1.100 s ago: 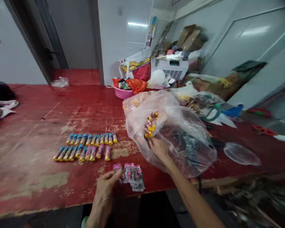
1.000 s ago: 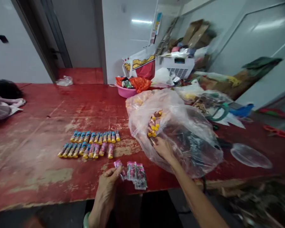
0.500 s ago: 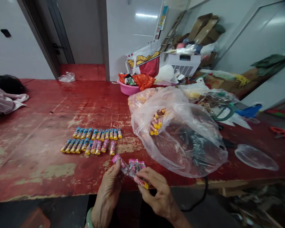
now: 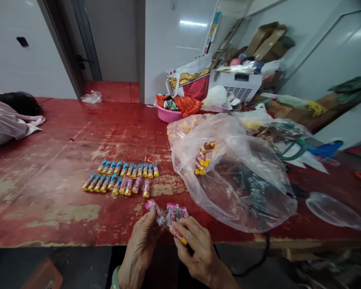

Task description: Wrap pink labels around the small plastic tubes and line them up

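Note:
My left hand [image 4: 142, 239] pinches a small clear wrapper with a pink end [image 4: 155, 209] between thumb and fingers. In my right hand [image 4: 198, 245] is a small pink-patterned tube with a yellow cap [image 4: 178, 234], gripped between thumb and fingers. The tube is close to the wrapper's lower end; whether its tip is inside I cannot tell. Just beyond my fingers lie two flat pink-topped packets [image 4: 172, 212]. Farther left, wrapped tubes with yellow caps [image 4: 129, 170] are lined up in two rows, most blue-topped, some pink.
A large clear plastic bag [image 4: 228, 176] spreads over the red worn table [image 4: 60, 160], with yellow-capped tubes inside. A clear lid [image 4: 333, 210] lies to its right. Behind stand a pink basin [image 4: 168, 115] and a patterned bag [image 4: 192, 78]. A person's pink sleeve [image 4: 10, 120] shows at left.
The whole view has shifted, so the table things appear farther right. Both hands keep their holds, and the wrapper looks more bunched in my left hand.

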`<state>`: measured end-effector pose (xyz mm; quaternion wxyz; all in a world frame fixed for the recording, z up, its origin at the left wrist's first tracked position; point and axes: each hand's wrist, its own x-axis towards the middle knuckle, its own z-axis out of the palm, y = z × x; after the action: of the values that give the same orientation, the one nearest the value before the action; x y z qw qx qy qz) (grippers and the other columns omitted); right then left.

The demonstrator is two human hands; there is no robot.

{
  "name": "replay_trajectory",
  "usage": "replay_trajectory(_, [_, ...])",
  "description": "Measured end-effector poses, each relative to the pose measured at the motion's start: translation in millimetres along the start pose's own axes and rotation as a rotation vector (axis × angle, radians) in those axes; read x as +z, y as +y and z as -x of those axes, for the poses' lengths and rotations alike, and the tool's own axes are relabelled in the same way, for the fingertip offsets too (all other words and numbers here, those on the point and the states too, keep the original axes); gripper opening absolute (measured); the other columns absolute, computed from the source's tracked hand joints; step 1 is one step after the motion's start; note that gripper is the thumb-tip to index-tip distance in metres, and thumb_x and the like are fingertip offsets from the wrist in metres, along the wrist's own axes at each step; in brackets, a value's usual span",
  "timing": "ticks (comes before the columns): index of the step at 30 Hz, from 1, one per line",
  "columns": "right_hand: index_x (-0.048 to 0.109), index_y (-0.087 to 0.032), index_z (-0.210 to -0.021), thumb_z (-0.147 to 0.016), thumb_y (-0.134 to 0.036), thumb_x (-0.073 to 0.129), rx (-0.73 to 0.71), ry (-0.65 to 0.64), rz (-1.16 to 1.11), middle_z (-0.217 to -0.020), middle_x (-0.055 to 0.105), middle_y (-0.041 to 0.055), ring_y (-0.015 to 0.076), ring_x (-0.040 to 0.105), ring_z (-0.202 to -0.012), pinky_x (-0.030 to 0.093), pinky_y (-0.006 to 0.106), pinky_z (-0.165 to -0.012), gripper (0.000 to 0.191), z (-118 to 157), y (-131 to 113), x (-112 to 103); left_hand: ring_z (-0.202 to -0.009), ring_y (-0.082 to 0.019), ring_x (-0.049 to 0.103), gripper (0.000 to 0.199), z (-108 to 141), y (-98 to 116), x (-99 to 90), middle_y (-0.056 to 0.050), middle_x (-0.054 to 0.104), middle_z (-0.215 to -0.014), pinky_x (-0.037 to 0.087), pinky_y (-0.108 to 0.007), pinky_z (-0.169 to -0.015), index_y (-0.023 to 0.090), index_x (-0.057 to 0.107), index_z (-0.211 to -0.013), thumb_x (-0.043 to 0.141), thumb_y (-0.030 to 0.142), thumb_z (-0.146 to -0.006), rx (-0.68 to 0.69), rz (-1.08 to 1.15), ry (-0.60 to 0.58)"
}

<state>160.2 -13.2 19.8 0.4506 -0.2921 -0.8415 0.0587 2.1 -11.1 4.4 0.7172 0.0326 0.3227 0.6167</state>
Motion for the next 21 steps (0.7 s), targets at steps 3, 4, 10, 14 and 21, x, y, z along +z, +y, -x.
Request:
replay_trajectory(3, [0.058,-0.009,-0.119,-0.086,-0.002,0.05,-0.019,-0.01,0.119,-0.097,0.063,0.0134,0.0218,0.062,-0.09,0.057,0.035,-0.072,0.035,6,2,0,-0.071,-0.015,0.068,0.022,2,1,2.5,-0.004,0.076,-0.08,0.054,-0.025,-0.064,0.015,0.071,-0.083,0.081,0.031,-0.071,0.012,-0.021,0.051])
replay_trajectory(4, [0.058,-0.008,-0.119,-0.086,-0.003,0.051,-0.036,-0.009,0.185,-0.098,0.064,0.0144,0.0231,0.062,-0.092,0.058,0.036,-0.074,0.034,8,2,0,-0.071,-0.016,0.068,0.024,3,1,3.7,-0.005,0.076,-0.081,0.055,-0.025,-0.064,0.015,0.071,-0.082,0.081,0.033,-0.07,0.016,-0.027,0.06])
replay_trajectory(10, [0.061,-0.006,-0.115,-0.09,-0.008,0.052,-0.088,0.012,0.357,-0.103,0.067,0.0168,0.0258,0.064,-0.098,0.059,0.04,-0.08,0.027,16,-1,4,-0.059,-0.012,0.064,0.027,4,-1,8.2,0.0,0.071,-0.065,0.051,-0.021,-0.059,0.015,0.067,-0.067,0.085,0.035,-0.064,0.088,-0.113,0.105])
replay_trajectory(14, [0.06,-0.006,-0.117,-0.089,-0.007,0.05,-0.097,0.004,0.334,-0.102,0.068,0.0163,0.0256,0.065,-0.097,0.059,0.041,-0.081,0.029,16,-1,6,-0.057,-0.012,0.061,0.027,4,-3,6.2,0.0,0.069,-0.063,0.049,-0.022,-0.059,0.015,0.068,-0.068,0.083,0.037,-0.065,0.124,-0.143,0.091])
replay_trajectory(21, [0.062,-0.016,-0.11,-0.091,-0.012,0.05,0.206,-0.007,-0.134,-0.096,0.066,0.0088,0.018,0.066,-0.088,0.059,0.027,-0.077,0.023,7,-7,0,-0.056,-0.012,0.06,0.026,5,-6,2.5,0.0,0.068,-0.061,0.049,-0.023,-0.061,0.015,0.069,-0.067,0.081,0.038,-0.068,0.121,-0.178,0.092])
